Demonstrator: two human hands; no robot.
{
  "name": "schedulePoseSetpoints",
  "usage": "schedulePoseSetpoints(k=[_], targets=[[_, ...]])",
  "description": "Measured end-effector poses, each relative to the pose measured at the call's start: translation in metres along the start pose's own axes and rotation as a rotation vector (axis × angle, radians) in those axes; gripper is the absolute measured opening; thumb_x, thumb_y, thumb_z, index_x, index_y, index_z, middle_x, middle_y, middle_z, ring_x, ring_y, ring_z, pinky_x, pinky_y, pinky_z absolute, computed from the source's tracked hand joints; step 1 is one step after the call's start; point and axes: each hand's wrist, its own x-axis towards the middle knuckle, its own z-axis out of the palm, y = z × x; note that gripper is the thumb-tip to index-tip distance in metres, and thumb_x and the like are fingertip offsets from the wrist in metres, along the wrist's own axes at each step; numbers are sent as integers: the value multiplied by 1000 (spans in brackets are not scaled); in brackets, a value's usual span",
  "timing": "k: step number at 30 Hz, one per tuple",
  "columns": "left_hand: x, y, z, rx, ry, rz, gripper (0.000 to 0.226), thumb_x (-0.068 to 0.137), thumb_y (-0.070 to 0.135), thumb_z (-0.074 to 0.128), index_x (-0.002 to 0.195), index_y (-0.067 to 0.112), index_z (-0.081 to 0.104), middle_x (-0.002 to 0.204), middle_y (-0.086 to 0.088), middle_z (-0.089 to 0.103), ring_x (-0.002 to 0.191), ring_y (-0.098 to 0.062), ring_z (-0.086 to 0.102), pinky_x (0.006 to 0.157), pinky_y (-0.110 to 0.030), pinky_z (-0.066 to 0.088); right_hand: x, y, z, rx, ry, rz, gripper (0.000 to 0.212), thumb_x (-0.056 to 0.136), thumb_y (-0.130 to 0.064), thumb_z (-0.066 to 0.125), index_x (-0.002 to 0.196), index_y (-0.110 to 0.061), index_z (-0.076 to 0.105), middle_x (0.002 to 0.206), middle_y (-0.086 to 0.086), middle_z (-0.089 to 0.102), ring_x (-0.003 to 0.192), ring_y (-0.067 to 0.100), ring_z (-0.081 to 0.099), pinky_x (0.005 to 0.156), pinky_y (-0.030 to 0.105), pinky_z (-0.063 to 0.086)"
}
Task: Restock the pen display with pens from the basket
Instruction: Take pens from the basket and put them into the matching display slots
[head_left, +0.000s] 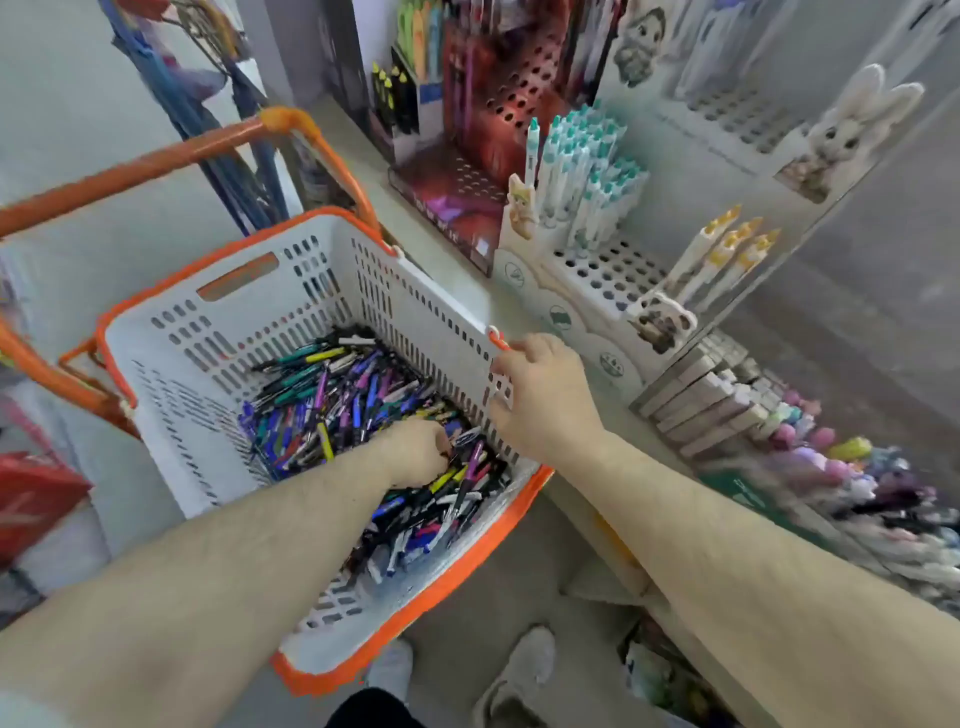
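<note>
A white basket (291, 312) with an orange rim and orange handles stood tilted against the edge of the counter (457, 260), its floor covered by a loose heap of pens (358, 410) in blue, purple, black, green and yellow. The left hand (415, 452) was sunk into that heap near the right-hand wall, fingers curled down among the pens; whether its grip had actually fastened on one could not be told, since the fingertips were buried. The right hand (540, 389) held the basket's near right wall at the rim, thumb inside and fingers folded over the top edge, its grip clamped on the plastic.

On the counter just beyond the basket sat the white pen display (597, 280), a stepped block of round holes. A cluster of white pens with teal caps (587, 171) stood upright in its back rows, and three white pens with yellow tops (727, 249) leaned at its right end (most front holes showed open). Behind it stood a dark red display (498, 119), also pierced with holes. To the right lay a row of flat boxes (711, 400) and a jumble of pastel items, too blurred to name.
</note>
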Motion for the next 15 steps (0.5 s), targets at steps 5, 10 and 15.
schedulePoseSetpoints(k=[5,10,15], targets=[[7,2,14,101,103,-136,54,89,31,58,139,15,45,140,-13,41,128,-32,40,99,-42,45,3,4,13,51,-5,-88,38,58,-7,75,95,0,70,123,29,60,113,49,56,98,55,47],[26,-12,12,111,190,-286,82,83,52,65,146,16,28,153,-15,19,140,-35,22,109,-49,33,1,2,19,23,-23,-36,39,73,-14,66,110,-1,65,142,23,49,130,41,44,111,48,36],[59,-43,-3,-21,231,-465,124,69,71,70,155,15,0,162,-19,-9,149,-39,-4,120,-53,9,0,-1,18,25,11,34,38,76,-18,71,110,-4,65,132,16,56,120,34,50,103,42,42]])
